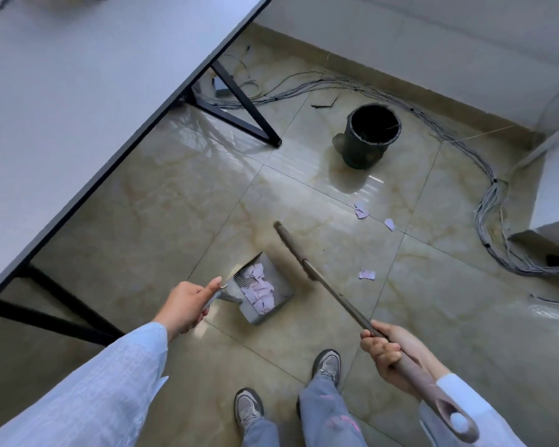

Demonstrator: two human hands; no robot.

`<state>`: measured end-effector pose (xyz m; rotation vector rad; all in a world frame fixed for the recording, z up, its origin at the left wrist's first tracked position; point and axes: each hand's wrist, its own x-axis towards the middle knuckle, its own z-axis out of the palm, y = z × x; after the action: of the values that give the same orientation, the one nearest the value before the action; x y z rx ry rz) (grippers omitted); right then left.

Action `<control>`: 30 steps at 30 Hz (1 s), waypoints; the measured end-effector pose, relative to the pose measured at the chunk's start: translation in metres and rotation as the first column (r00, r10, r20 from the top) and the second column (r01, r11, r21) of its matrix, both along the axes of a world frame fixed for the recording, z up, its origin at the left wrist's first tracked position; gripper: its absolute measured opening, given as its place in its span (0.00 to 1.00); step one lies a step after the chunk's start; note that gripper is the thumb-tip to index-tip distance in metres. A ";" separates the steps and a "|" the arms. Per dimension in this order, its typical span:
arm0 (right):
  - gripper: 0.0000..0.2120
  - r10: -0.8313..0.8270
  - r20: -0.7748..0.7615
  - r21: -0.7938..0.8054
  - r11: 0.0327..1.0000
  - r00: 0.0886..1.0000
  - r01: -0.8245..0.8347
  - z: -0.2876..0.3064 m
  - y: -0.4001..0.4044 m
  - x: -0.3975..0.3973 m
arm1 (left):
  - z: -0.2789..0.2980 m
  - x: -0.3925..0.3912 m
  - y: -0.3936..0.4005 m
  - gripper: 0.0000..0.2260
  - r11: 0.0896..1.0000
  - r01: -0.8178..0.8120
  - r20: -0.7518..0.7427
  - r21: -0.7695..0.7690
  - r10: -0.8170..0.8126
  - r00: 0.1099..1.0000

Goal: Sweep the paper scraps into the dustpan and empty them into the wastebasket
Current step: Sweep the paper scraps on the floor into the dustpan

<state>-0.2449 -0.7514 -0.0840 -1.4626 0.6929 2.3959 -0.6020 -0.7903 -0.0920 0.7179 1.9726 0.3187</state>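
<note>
Scraps in dustpan, possibly lifted; broom alongside

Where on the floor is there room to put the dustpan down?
Bare tiles lie between the desk and the dustpan, and between the dustpan and the bin. It is crowded right of the broom, with scraps, and along the wall, with cables.

Floor open btwn dustpan & wastebasket (cables right).
</note>
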 end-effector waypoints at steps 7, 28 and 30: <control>0.11 -0.183 0.075 0.141 0.975 0.980 0.171 0.022 0.078 0.112 | 0.011 0.069 0.091 0.28 0.992 0.078 -0.007 0.097 -0.078 0.997; 0.15 -0.478 0.202 0.140 0.878 0.855 0.458 -0.022 0.258 0.216 | -0.017 0.195 0.343 0.28 0.926 0.367 0.032 0.088 -0.371 0.928; 0.15 -0.486 0.203 0.127 0.874 0.850 0.469 -0.028 0.270 0.216 | -0.019 0.202 0.355 0.28 0.921 0.382 0.029 0.074 -0.385 0.922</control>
<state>-0.0291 -0.4816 -0.1125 -1.3170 0.7934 1.8223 -0.3996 -0.4356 -0.1111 1.1110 1.7388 0.1595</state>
